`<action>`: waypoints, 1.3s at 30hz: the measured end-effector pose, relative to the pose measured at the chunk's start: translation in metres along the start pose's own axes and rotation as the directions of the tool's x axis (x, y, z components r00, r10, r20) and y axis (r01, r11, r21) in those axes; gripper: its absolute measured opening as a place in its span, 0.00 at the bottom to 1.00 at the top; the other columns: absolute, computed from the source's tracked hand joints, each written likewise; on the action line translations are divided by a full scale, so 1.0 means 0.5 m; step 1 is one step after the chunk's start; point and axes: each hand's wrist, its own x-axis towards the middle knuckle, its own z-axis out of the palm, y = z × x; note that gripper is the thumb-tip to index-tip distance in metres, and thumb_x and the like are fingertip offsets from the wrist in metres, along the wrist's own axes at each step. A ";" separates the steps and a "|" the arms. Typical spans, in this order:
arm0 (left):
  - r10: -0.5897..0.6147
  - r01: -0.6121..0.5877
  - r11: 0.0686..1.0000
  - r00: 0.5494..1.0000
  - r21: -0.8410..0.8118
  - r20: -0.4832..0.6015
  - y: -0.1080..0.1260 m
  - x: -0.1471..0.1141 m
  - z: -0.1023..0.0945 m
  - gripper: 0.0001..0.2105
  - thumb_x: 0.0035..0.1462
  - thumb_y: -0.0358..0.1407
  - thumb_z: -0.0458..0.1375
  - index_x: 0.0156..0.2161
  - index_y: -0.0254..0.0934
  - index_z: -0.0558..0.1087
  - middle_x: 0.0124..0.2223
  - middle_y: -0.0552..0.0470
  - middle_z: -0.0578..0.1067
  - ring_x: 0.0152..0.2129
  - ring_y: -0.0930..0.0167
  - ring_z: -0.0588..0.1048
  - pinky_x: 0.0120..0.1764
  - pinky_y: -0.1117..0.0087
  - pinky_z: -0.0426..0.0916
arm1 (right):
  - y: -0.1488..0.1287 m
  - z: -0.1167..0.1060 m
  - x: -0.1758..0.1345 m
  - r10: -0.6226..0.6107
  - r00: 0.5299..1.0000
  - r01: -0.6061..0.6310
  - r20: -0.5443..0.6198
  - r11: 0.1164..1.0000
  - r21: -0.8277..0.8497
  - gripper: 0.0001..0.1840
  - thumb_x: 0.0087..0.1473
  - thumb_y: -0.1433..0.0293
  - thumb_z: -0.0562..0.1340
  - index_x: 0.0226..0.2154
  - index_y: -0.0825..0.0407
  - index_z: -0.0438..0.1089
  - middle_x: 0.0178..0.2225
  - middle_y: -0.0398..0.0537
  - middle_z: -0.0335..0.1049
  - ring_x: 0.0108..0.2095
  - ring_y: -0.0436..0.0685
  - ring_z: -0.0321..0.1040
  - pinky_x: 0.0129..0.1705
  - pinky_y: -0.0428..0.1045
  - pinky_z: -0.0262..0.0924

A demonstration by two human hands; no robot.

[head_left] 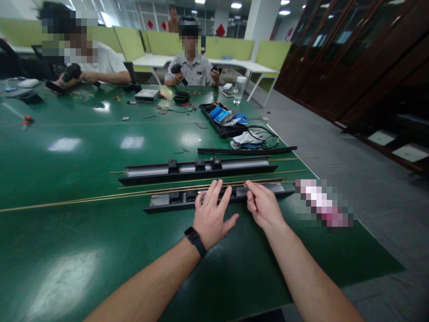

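Note:
My left hand [212, 220], with a dark watch on its wrist, lies palm down with its fingers spread over the thin brass rods [97, 198]. Thumb and forefinger of my right hand [264, 206] are pinched at the rods, just to the right. These long rods cross above the nearer black rail [181, 206], which has a pale inner channel holding several small black blocks [174, 195], partly hidden by my hands. Behind it lies a similar black rail [228, 169] with three black blocks [200, 164]. Another brass rod [147, 184] runs between the rails.
Beyond the rails lie a black strip [248, 150], gloves [248, 139] with a black cable, and a black tray [223, 129] of blue items. Two people sit across the green table [83, 152], holding dark tools. A blurred pink object [323, 203] lies near the right edge.

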 end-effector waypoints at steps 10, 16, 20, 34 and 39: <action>-0.007 0.007 1.000 1.000 0.005 -0.016 0.000 -0.001 0.004 0.35 0.57 0.52 0.59 0.67 0.42 0.60 0.71 0.42 0.54 0.68 0.56 0.54 0.61 0.52 0.54 | 0.001 -0.002 0.001 0.003 0.999 -0.002 0.032 0.999 -0.041 0.20 0.46 0.58 0.73 0.32 0.55 0.71 0.16 0.38 0.65 0.08 0.42 0.50 0.08 0.40 0.39; -0.010 0.010 1.000 1.000 0.004 -0.001 0.001 -0.001 0.002 0.34 0.58 0.52 0.57 0.67 0.42 0.59 0.72 0.43 0.52 0.68 0.58 0.53 0.61 0.52 0.54 | 0.002 -0.004 0.003 0.009 0.999 -0.008 0.032 1.000 -0.028 0.19 0.46 0.60 0.74 0.32 0.55 0.70 0.16 0.36 0.63 0.08 0.41 0.49 0.08 0.39 0.39; -0.006 0.006 1.000 1.000 0.005 -0.005 -0.001 -0.001 0.002 0.35 0.58 0.52 0.58 0.67 0.42 0.59 0.72 0.43 0.52 0.68 0.58 0.53 0.61 0.53 0.54 | 0.004 -0.004 0.006 0.000 1.000 0.000 0.012 1.000 0.005 0.18 0.47 0.60 0.73 0.31 0.55 0.70 0.15 0.36 0.62 0.08 0.41 0.49 0.08 0.39 0.40; -0.017 0.017 1.000 1.000 0.002 0.004 0.001 0.000 0.002 0.34 0.59 0.52 0.56 0.67 0.43 0.59 0.72 0.44 0.51 0.69 0.58 0.51 0.61 0.52 0.53 | 0.001 -0.005 0.003 0.013 0.998 -0.010 0.055 0.999 -0.049 0.20 0.45 0.58 0.73 0.32 0.55 0.71 0.16 0.37 0.64 0.08 0.42 0.50 0.08 0.39 0.38; -0.005 0.005 1.000 1.000 0.001 0.003 0.000 0.000 0.002 0.34 0.59 0.52 0.57 0.67 0.42 0.59 0.72 0.43 0.51 0.69 0.58 0.52 0.61 0.52 0.54 | 0.003 -0.004 0.003 0.008 1.000 -0.008 0.028 1.000 -0.011 0.19 0.46 0.60 0.73 0.32 0.55 0.71 0.16 0.36 0.63 0.08 0.41 0.49 0.08 0.39 0.39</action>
